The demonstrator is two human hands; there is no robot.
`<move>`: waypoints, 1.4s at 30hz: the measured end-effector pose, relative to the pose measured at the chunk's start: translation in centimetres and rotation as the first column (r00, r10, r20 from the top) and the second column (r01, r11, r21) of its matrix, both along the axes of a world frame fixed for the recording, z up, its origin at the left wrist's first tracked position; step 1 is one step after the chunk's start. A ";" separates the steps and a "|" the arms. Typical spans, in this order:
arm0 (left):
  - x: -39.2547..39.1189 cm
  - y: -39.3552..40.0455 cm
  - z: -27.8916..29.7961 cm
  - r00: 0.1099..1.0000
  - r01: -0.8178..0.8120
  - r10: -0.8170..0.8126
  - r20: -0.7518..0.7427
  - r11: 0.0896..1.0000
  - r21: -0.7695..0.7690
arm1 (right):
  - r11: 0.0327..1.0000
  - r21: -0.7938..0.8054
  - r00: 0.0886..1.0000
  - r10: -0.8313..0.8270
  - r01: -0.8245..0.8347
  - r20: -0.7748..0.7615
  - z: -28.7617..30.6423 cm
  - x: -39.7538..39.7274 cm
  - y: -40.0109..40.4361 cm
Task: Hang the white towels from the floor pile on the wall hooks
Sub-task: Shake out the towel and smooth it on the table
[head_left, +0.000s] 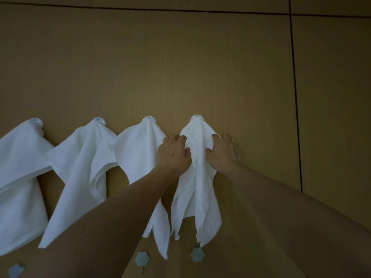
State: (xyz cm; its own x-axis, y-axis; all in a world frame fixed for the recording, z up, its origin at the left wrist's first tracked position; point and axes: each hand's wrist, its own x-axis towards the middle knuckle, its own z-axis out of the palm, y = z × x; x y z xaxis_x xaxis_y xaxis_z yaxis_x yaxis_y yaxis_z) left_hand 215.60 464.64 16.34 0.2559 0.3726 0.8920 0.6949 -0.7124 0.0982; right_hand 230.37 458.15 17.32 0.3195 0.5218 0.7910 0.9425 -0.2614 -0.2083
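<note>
Three white towels (84, 167) already hung at left, and the left hand (173, 155) and right hand (223, 154), fingers curled pinching the fourth towel (197, 177) under its hook (196, 117), ideally should tug evenly downward.

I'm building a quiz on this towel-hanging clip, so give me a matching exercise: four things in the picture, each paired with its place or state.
Things
1. rightmost towel
2. left hand
3. right hand
4. hexagonal hooks

Places or states
A. low on the wall, bare, below the towel row
B. on the towel's right edge, fingers partly against the wall
C. hanging from the fourth round hook, between both hands
D. on the towel's left edge, beside the third towel

Pairs: 1-C, 2-D, 3-B, 4-A
</note>
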 end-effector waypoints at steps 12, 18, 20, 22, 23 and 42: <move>-4.3 -4.7 -3.3 0.993 0.112 -0.113 -0.045 0.993 -0.035 | 0.995 -0.089 0.999 -0.036 0.037 0.016 -3.8 -5.1 -6.2; -5.2 -7.6 -6.4 0.974 0.207 -0.214 -0.075 0.974 -0.094 | 0.990 -0.123 0.997 -0.072 0.069 -0.017 -7.1 -7.5 -10.6; -4.9 -9.0 -7.3 0.965 0.234 -0.246 -0.094 0.965 -0.120 | 0.984 -0.153 0.995 -0.099 0.093 -0.032 -8.3 -7.6 -12.3; -4.4 -10.7 -8.3 0.949 0.269 -0.288 -0.128 0.952 -0.148 | 0.974 -0.190 0.990 -0.133 0.121 -0.049 -9.5 -7.5 -14.2; -4.1 -11.7 -8.8 0.940 0.288 -0.311 -0.138 0.944 -0.162 | 0.971 -0.199 0.988 -0.143 0.129 -0.057 -10.0 -7.3 -15.2; 11.3 -46.7 -18.0 0.598 0.660 -0.760 -0.253 0.647 -0.382 | 0.707 -0.403 0.722 -0.677 0.582 -0.145 -20.0 0.1 -54.0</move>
